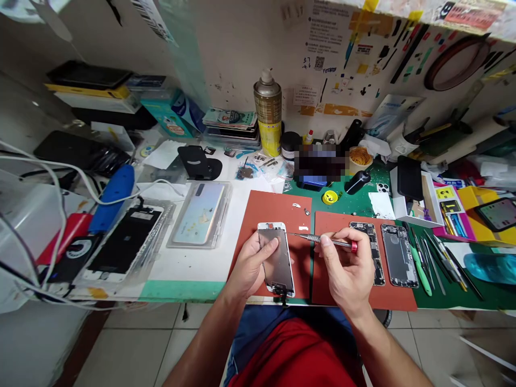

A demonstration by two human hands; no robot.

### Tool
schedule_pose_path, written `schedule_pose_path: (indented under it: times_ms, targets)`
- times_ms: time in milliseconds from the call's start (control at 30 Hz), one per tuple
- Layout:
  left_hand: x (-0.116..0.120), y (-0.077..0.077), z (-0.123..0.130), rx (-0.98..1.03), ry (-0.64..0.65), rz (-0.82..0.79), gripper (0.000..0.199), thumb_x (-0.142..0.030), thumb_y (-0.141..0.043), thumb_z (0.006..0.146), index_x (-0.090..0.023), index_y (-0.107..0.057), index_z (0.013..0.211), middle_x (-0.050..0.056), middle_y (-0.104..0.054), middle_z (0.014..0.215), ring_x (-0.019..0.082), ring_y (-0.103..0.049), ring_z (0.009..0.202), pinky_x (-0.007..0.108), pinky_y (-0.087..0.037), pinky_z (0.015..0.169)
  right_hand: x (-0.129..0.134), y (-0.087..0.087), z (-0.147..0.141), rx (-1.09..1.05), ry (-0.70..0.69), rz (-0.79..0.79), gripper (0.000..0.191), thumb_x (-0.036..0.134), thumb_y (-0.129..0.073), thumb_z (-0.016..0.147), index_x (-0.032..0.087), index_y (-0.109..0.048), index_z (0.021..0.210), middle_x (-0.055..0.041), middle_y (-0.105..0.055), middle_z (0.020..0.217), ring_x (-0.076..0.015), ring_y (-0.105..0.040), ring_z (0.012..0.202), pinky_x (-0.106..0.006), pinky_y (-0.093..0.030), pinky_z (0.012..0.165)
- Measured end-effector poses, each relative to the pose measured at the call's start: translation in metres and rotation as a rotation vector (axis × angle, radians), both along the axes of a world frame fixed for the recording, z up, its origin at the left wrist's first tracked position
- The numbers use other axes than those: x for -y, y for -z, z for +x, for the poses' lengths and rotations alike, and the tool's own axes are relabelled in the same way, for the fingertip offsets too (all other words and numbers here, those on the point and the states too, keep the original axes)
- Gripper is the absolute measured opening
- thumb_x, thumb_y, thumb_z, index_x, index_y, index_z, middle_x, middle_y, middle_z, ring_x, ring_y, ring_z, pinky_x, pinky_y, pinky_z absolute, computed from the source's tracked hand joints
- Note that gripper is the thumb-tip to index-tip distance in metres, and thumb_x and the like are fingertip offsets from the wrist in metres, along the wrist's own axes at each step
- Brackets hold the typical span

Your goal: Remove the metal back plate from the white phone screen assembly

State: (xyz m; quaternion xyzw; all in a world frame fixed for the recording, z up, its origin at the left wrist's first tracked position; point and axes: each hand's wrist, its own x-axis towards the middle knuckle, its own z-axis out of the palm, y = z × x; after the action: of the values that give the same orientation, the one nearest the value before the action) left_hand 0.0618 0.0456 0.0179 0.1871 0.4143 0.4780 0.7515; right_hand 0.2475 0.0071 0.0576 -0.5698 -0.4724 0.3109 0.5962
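My left hand (252, 263) grips a white-framed phone screen (280, 271) with its grey back side up, the thumb lying across it. A dark flex cable hangs from the screen's lower end. In my right hand (349, 263) is a small screwdriver (312, 237) with a silver shaft and a red end cap. Its tip points left, close to the upper right edge of the screen; I cannot tell whether they touch. Partly behind my right hand lies an opened phone body (375, 252) with its circuit board showing, and beside it an empty phone housing (398, 255).
Both hands are over a reddish-brown mat (245, 226). Tweezers and pry tools (429, 260) lie at the right. At the left are a boxed phone (199, 215), another screen (124, 239) and white cables (80, 172). A spray can (268, 113) stands at the back.
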Motion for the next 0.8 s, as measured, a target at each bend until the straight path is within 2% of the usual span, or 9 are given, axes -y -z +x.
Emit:
schedule_pose_path:
  times_ms: [133,300,600,800]
  targets:
    - [-0.0001,0.0005,0.0009,0.001,0.005,0.018,0.044,-0.036,-0.1,0.071,-0.017,-0.065,0.087,0.0,-0.071,0.082,0.014,-0.071,0.076,0.027,-0.062,0.077,0.0013,0.0007,0.0002,-0.005,-0.006,0.006,0.018,0.027,-0.074,0.101,0.027,-0.058,0.11,0.0003,-0.076,0.09,-0.0161,-0.076,0.074,-0.03,-0.065,0.072]
    - [0.0001,0.0015,0.0007,0.029,0.053,0.028,0.044,-0.037,-0.098,0.074,-0.018,-0.063,0.092,0.001,-0.073,0.08,0.018,-0.074,0.069,0.033,-0.065,0.071,0.0002,-0.0017,-0.0008,0.0,-0.001,0.006,0.019,0.028,-0.074,0.101,0.026,-0.058,0.109,-0.0001,-0.077,0.09,-0.0162,-0.076,0.074,-0.03,-0.065,0.071]
    - [0.0,0.0036,-0.0004,0.004,0.016,0.026,0.043,-0.035,-0.099,0.073,-0.017,-0.064,0.09,0.0,-0.072,0.081,0.015,-0.072,0.073,0.027,-0.062,0.075,-0.0003,-0.0042,-0.0023,0.009,-0.003,-0.004,0.018,0.028,-0.073,0.101,0.026,-0.057,0.109,0.0,-0.076,0.089,-0.0166,-0.076,0.074,-0.031,-0.065,0.071]
    - [0.0001,0.0003,0.0006,0.012,0.031,0.022,0.043,-0.036,-0.098,0.074,-0.017,-0.063,0.092,0.0,-0.073,0.08,0.015,-0.072,0.065,0.032,-0.065,0.072,-0.0009,-0.0039,-0.001,0.002,-0.008,-0.003,0.019,0.028,-0.074,0.101,0.026,-0.057,0.109,0.0001,-0.076,0.09,-0.0159,-0.076,0.074,-0.03,-0.065,0.071]
